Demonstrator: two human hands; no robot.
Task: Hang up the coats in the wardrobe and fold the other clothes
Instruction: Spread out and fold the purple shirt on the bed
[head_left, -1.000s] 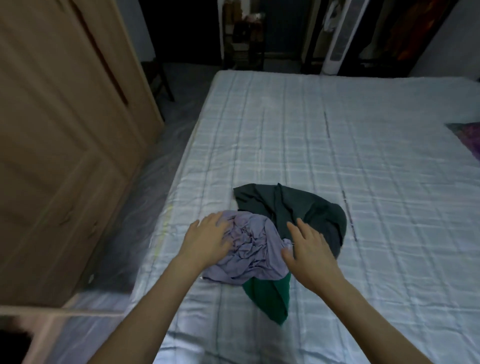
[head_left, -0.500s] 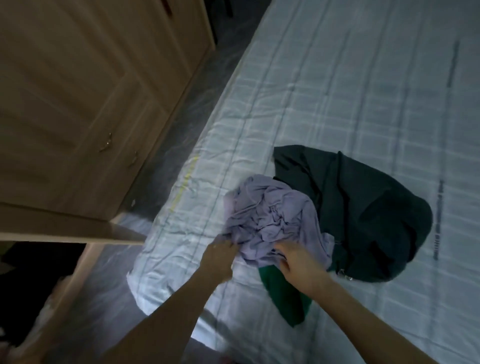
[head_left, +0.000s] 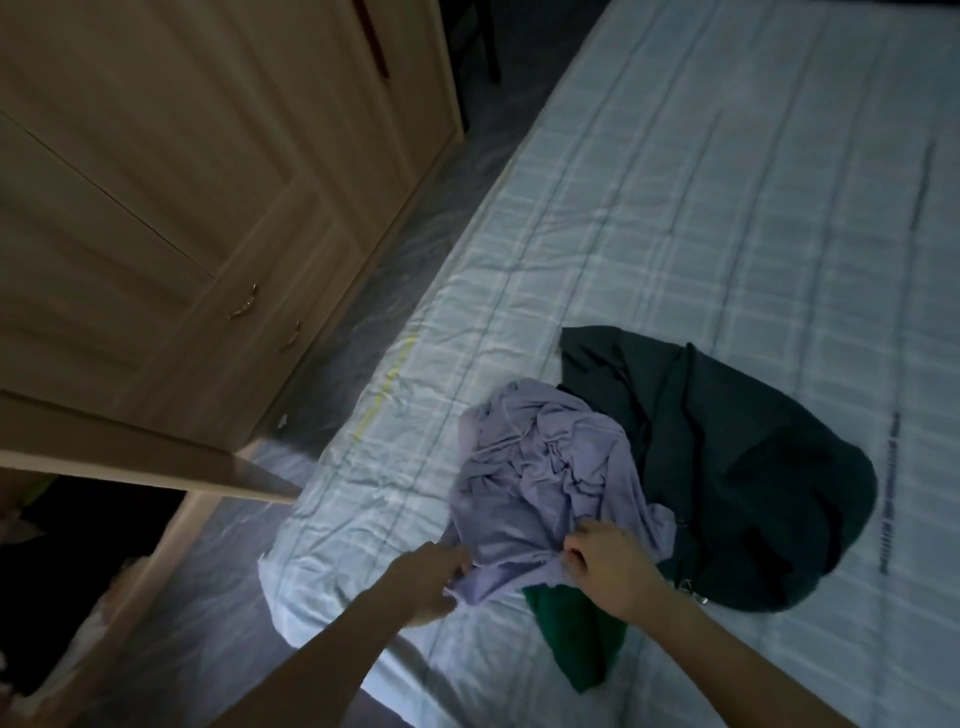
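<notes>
A crumpled lilac garment lies on the bed near its left edge. My left hand pinches the garment's near left edge. My right hand grips its near right edge, fingers curled into the cloth. A dark green garment lies bunched just right of and behind the lilac one. A brighter green piece of cloth sticks out from under both, toward me.
A light wooden wardrobe stands left of the bed across a narrow strip of floor. One wardrobe door hangs open toward the bed corner, with dark clothes inside at the lower left.
My hands have gone from resting on top of the lilac garment to gripping its near edge. The camera has tilted down and swung left, toward the wardrobe.
</notes>
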